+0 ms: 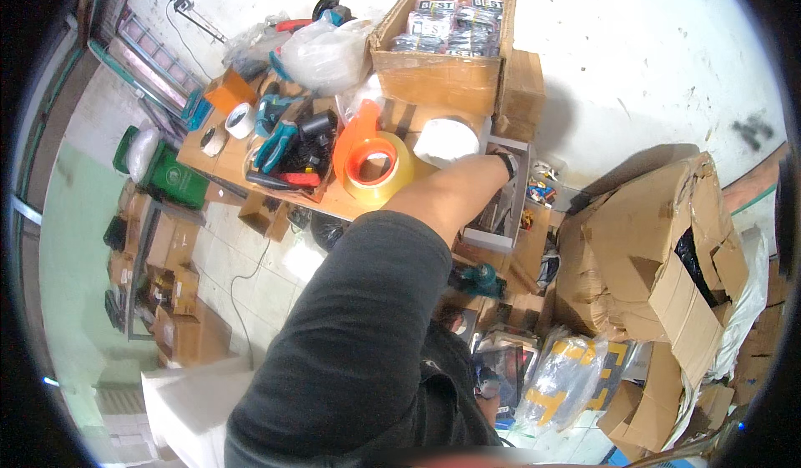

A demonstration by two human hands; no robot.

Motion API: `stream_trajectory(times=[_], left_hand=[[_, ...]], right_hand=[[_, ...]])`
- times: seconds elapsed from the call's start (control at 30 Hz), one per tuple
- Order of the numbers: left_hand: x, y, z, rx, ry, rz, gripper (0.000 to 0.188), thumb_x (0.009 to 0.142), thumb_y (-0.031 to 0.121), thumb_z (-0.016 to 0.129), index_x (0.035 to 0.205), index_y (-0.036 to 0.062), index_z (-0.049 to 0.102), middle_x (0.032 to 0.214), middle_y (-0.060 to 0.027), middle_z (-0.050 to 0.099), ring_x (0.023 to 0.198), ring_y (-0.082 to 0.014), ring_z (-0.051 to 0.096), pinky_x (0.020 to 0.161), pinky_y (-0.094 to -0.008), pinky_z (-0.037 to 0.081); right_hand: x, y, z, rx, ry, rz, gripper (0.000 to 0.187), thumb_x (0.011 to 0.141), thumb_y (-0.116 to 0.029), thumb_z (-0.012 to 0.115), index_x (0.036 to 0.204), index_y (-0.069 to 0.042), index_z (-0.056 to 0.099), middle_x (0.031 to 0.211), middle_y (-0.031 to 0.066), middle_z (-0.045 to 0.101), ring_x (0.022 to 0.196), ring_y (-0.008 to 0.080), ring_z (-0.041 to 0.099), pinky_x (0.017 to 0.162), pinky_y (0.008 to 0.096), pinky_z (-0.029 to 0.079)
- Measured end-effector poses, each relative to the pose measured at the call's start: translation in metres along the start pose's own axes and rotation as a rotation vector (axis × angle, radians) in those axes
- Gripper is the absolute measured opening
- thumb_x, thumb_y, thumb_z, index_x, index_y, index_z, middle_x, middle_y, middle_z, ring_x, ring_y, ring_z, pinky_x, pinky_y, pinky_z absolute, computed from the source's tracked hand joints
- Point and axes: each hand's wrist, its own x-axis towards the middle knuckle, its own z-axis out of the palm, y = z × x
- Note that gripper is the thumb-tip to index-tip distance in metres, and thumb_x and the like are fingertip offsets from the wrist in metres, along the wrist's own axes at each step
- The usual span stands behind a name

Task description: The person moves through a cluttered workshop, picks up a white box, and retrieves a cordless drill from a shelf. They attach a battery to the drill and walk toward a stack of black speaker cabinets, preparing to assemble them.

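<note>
My left arm (334, 318), in a dark sleeve, reaches up and across to an open grey drawer (488, 239) at the right end of the worktable. A dark band circles the wrist, and the fingers are hidden behind it at the drawer. Low in the view, partly covered by my clothing, my right hand (487, 403) appears closed at the edge of a dark plastic-wrapped package (506, 369). An orange tape dispenser (357, 138) with a wide roll of yellowish tape (398, 168) stands beside my left forearm. A white roll (446, 141) is just beyond it.
Behind them, an open cardboard box (442, 84) holds several packets. A tool tray (292, 155), cordless drill (271, 111) and plastic bag (325, 51) crowd the table's left. A large torn carton (626, 251) stands at right, above plastic-wrapped black-and-yellow pieces (563, 380). A green bin (177, 178) stands left.
</note>
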Motion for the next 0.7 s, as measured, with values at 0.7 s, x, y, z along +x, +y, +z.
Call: stream_trajectory(times=[0.7], left_hand=[[0.009,0.009,0.004,-0.175,0.035,-0.102,0.042,0.083,0.037,0.061,0.116,0.0131,0.067,0.124,-0.0137,0.063,0.11,-0.0304,0.062,0.094,-0.0441,0.049]], right_hand=[[-0.016,0.036,0.005,-0.074,0.108,0.0,0.027,0.066,-0.005,0.072,0.09,0.006,0.063,0.071,0.0127,0.066,0.062,0.0223,0.067,0.053,0.0379,0.053]])
